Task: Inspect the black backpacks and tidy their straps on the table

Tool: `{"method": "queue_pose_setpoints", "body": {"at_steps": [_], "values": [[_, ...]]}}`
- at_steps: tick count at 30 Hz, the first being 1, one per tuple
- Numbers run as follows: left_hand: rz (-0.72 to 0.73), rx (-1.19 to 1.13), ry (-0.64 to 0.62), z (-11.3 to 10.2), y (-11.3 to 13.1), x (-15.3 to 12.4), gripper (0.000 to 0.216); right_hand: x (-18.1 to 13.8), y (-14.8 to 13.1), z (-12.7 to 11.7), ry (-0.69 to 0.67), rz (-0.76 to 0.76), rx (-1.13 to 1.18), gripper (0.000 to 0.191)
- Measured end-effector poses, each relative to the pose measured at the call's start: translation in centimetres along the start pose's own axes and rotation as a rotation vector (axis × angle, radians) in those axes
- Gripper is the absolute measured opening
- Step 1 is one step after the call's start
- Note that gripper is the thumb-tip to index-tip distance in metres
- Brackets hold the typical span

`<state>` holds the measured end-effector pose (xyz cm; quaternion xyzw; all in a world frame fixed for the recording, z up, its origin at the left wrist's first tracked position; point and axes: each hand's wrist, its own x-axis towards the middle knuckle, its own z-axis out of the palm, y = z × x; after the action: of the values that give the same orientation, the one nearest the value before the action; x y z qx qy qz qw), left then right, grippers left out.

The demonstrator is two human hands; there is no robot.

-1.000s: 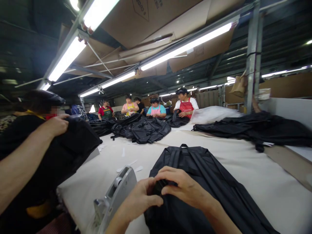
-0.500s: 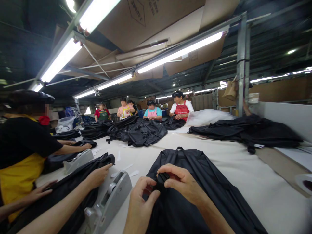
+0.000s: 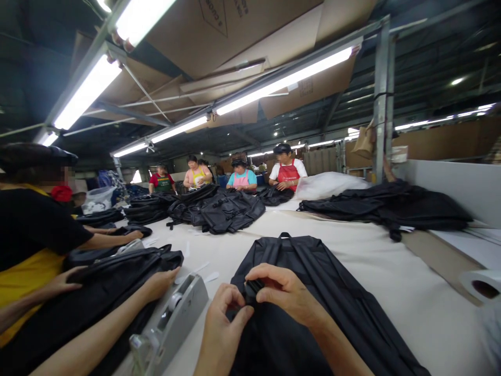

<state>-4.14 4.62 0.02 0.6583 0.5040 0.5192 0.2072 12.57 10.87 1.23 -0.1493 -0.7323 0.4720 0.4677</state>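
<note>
Black backpack [image 3: 332, 297], strap piece [image 3: 253, 286] in pinch of left hand [image 3: 224, 321] and right hand [image 3: 287, 296]; overhead cardboard [image 3: 258, 31] print illegible.

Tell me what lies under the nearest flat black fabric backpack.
Under the flat black fabric backpack only the cream table surface shows around its edges. The left hand and right hand pinch a small black part on top; anything beneath is covered.

The right hand [image 3: 287, 295] and left hand [image 3: 223, 326] mostly hide the small black piece [image 3: 253, 286] on the backpack [image 3: 313, 271], cut off below.
</note>
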Motion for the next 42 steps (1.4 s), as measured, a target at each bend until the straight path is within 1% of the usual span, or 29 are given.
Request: {"method": "queue_pose_setpoints", "body": {"at_steps": [3, 6, 11, 14, 17, 19, 24, 29, 31, 35, 37, 40, 42], "values": [[0.002, -0.009, -0.029, -0.3, 0.6, -0.1, 0.016, 0.0, -0.1, 0.1, -0.005, -0.012, -0.005, 0.029], [0.015, -0.054, -0.046, -0.6, 0.6, -0.2, 0.011, 0.0, -0.6, 0.0, -0.02, -0.038, -0.014, 0.028], [-0.028, -0.232, -0.093, -1.2, -0.1, -0.1, 0.028, -0.2, -1.0, 0.1, -0.075, -0.014, -0.046, 0.034], [-0.028, -0.295, -0.097, -1.5, 0.2, 0.0, 0.032, -0.2, -1.0, 0.7, -0.1, 0.033, 0.037, 0.035], [-0.109, -0.375, -0.103, -1.7, 1.0, 0.0, 0.03, -0.2, -1.2, 1.3, -0.113, 0.101, 0.118, 0.033], [-0.161, -0.41, -0.112, -1.6, 1.3, 0.0, 0.03, -0.2, -1.5, 1.5, -0.112, 0.111, 0.103, 0.032], [-0.193, -0.359, -0.096, -1.7, 0.8, 0.3, 0.036, -0.3, -2.3, 1.5, -0.115, 0.075, 0.016, 0.028], [-0.077, -0.263, -0.146, -2.1, 0.5, 0.4, 0.026, -0.3, -2.3, 1.2, -0.088, 0.078, 0.0, 0.03], [-0.066, -0.24, -0.16, -2.3, 0.9, 0.4, 0.022, -0.3, -2.4, 1.2, -0.101, 0.07, 0.016, 0.031], [-0.099, -0.214, -0.146, -2.6, 2.1, 0.5, 0.02, -0.2, -2.6, 1.3, -0.129, 0.039, -0.018, 0.032], [-0.153, -0.198, -0.152, -2.6, 2.7, 0.7, 0.019, -0.2, -2.7, 1.2, -0.122, 0.028, -0.037, 0.029], [-0.226, -0.185, -0.172, -2.2, 3.3, 1.5, 0.018, -0.1, -2.4, 0.9, -0.078, 0.01, -0.038, 0.028], [-0.219, -0.215, -0.16, -1.6, 3.6, 2.4, 0.016, 0.0, -2.1, 0.4, -0.025, 0.002, -0.022, 0.031]]}}
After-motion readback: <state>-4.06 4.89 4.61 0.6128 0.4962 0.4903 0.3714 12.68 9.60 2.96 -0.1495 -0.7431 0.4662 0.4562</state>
